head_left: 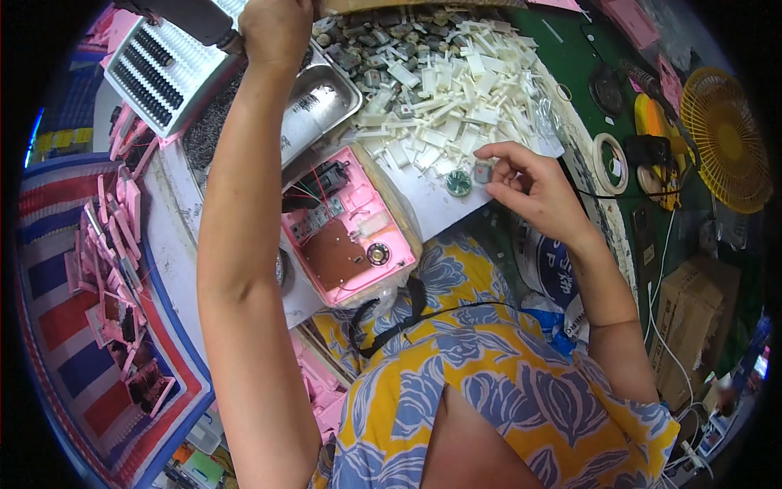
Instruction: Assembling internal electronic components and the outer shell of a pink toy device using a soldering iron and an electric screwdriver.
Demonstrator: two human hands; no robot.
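I have my right hand (528, 186) curled narrowly at a small grey block (482, 172) over the desk (436, 199); I cannot tell whether it grips. My left hand (277, 31), beside a dark tool (191, 18), hides its grasp. An open pink case (358, 198) sits between my arms.

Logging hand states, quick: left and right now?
Left hand: curled, at picture's top edge; contents can't be told.
Right hand: half-curled beside small grey block; grip unclear.
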